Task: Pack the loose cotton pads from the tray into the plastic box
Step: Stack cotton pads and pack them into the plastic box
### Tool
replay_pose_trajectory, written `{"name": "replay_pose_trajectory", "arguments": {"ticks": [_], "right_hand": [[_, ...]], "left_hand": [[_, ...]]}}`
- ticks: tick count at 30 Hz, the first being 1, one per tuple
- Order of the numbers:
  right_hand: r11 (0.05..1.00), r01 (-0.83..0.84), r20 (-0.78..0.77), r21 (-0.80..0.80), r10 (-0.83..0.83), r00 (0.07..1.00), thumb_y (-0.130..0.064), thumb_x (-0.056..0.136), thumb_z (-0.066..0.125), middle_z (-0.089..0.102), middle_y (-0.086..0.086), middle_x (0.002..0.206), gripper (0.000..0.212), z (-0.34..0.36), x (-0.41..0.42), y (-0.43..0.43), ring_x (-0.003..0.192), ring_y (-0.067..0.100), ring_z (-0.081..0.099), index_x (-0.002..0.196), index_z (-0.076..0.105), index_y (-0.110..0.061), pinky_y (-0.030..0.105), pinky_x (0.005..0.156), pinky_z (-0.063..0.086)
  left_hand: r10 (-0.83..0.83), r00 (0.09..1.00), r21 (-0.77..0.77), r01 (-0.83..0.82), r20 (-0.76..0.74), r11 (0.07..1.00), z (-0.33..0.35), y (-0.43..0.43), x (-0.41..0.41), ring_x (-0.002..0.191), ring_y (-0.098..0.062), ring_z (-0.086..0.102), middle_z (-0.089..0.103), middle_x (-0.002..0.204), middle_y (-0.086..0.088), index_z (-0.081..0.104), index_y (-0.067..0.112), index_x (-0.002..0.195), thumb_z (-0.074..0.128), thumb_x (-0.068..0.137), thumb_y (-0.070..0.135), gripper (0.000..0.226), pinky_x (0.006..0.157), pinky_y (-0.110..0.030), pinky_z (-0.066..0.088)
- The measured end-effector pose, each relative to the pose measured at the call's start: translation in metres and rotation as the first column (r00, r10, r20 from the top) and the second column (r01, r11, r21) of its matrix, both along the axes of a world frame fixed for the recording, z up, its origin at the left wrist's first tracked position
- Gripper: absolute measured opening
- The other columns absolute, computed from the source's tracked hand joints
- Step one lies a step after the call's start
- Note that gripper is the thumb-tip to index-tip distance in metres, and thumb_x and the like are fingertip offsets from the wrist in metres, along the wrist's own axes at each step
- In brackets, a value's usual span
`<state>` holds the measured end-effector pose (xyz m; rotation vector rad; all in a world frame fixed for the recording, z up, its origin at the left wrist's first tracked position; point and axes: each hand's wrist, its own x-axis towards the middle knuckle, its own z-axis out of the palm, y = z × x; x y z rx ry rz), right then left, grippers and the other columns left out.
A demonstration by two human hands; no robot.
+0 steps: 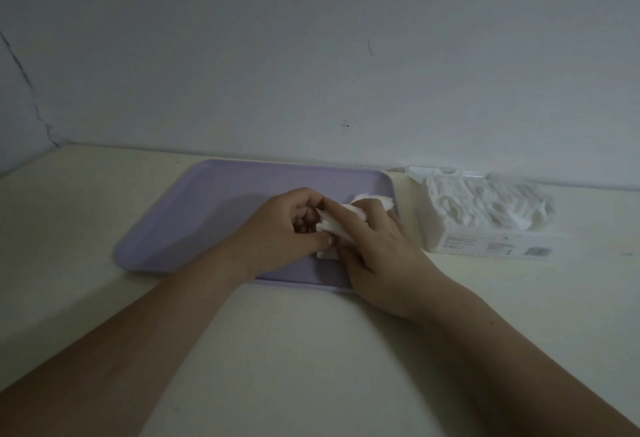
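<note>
Working over the right half of a flat lilac rectangular plastic tray (214, 215), lying toward the back edge of a cream matte worktop (311, 350), far rim just short of the wall. Gripping a small crumpled bundle of white cotton pads (334, 227) between both hands: pinching it from the left with the curled fingers and thumb of the left hand (291, 228), closing round it from the right with the curled fingers of the right hand (384, 256), index finger lying across the top. Holding the bundle low over the tray floor near the right rim; touching the floor or hanging just clear of it, impossible to tell. Showing a few more white pads behind the right hand's fingertips, close to that same rim. Crossing the tray's near rim with both wrists, forearms stretching back over the front of the worktop. Standing just beside the tray's right rim, near the back edge and parted from it by a narrow strip of worktop, a clear rectangular plastic box (485, 228), heaped with white pads above its rim, printed label facing forward. Leaving open worktop left of the tray and along the whole front edge. Rising behind, a pale grey painted wall (311, 55), dimly lit, with a dark crack (31, 90) running down its left end.
</note>
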<state>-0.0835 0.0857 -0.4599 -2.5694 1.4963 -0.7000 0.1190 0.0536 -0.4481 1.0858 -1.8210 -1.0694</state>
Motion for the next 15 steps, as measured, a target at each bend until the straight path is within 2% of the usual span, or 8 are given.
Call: {"name": "replay_pose_trajectory", "arguments": {"ticks": [3,5,7,9,10,12,13,15], "right_hand": [[0.998,0.028,0.180,-0.054,-0.018,0.983,-0.022,0.089,0.041,0.048,0.014,0.133,0.066,-0.002,0.002,-0.001,0.119,0.039,0.051,0.155,0.038,-0.026,0.052,0.102,0.046],[0.979,0.153,0.342,-0.133,-0.099,0.935,-0.016,0.088,0.048,0.048,0.014,0.133,0.065,0.000,0.003,-0.003,0.119,0.037,0.053,0.153,0.041,-0.017,0.048,0.098,0.050],[0.944,0.273,0.472,-0.184,-0.159,0.867,-0.014,0.090,0.050,0.044,0.008,0.132,0.065,0.003,0.002,-0.006,0.118,0.032,0.053,0.154,0.039,-0.017,0.044,0.097,0.050],[0.932,0.322,0.589,-0.165,-0.169,0.790,-0.013,0.094,0.051,0.037,-0.003,0.130,0.064,0.004,-0.001,-0.009,0.114,0.025,0.054,0.156,0.035,-0.020,0.038,0.096,0.048],[0.931,0.332,0.637,-0.149,-0.166,0.753,-0.011,0.096,0.053,0.035,-0.005,0.129,0.064,0.004,-0.002,-0.010,0.113,0.022,0.053,0.156,0.034,-0.018,0.029,0.097,0.046],[0.926,0.353,0.710,-0.136,-0.157,0.687,-0.004,0.097,0.055,0.035,0.000,0.133,0.064,0.007,-0.005,-0.011,0.114,0.015,0.048,0.157,0.031,-0.010,0.008,0.097,0.036],[0.919,0.367,0.730,-0.141,-0.153,0.666,-0.001,0.097,0.055,0.035,0.004,0.134,0.065,0.009,-0.005,-0.011,0.114,0.014,0.046,0.157,0.030,-0.007,0.002,0.097,0.031],[0.907,0.388,0.749,-0.163,-0.143,0.647,0.002,0.097,0.053,0.035,0.008,0.135,0.065,0.010,-0.005,-0.011,0.113,0.011,0.044,0.157,0.028,-0.004,-0.001,0.097,0.027]], "left_hand": [[0.007,0.998,0.024,-0.006,-0.055,1.000,-0.003,-0.003,-0.001,0.084,-0.024,0.061,0.072,0.093,-0.016,0.069,0.020,0.112,0.074,0.081,-0.001,0.037,0.080,-0.039,0.051],[0.049,0.998,0.030,-0.048,-0.032,0.998,-0.006,-0.007,-0.004,0.081,-0.019,0.060,0.074,0.093,-0.004,0.069,0.027,0.111,0.071,0.077,0.010,0.038,0.079,-0.033,0.049],[0.082,0.991,-0.015,-0.080,0.105,0.997,-0.010,-0.013,-0.009,0.072,-0.005,0.060,0.075,0.091,0.009,0.068,0.034,0.106,0.075,0.077,0.015,0.036,0.075,-0.026,0.049],[0.100,0.946,-0.139,-0.059,0.307,0.989,-0.010,-0.014,-0.015,0.069,0.005,0.056,0.067,0.094,0.018,0.067,0.038,0.105,0.080,0.078,0.022,0.034,0.073,-0.023,0.047],[0.126,0.901,-0.222,-0.034,0.416,0.974,-0.007,-0.014,-0.020,0.080,0.004,0.056,0.062,0.103,0.018,0.066,0.036,0.110,0.078,0.076,0.033,0.036,0.078,-0.026,0.048],[0.193,0.790,-0.330,0.012,0.581,0.944,0.000,-0.016,-0.032,0.114,-0.013,0.053,0.050,0.128,0.006,0.060,0.030,0.129,0.067,0.072,0.050,0.061,0.099,-0.035,0.048],[0.210,0.753,-0.356,0.034,0.623,0.934,0.004,-0.018,-0.040,0.126,-0.023,0.047,0.043,0.139,0.002,0.054,0.029,0.137,0.063,0.071,0.050,0.069,0.106,-0.039,0.046],[0.228,0.671,-0.403,0.115,0.706,0.908,0.009,-0.022,-0.056,0.141,-0.033,0.035,0.031,0.159,-0.003,0.043,0.030,0.148,0.062,0.076,0.044,0.075,0.114,-0.045,0.040]]}}
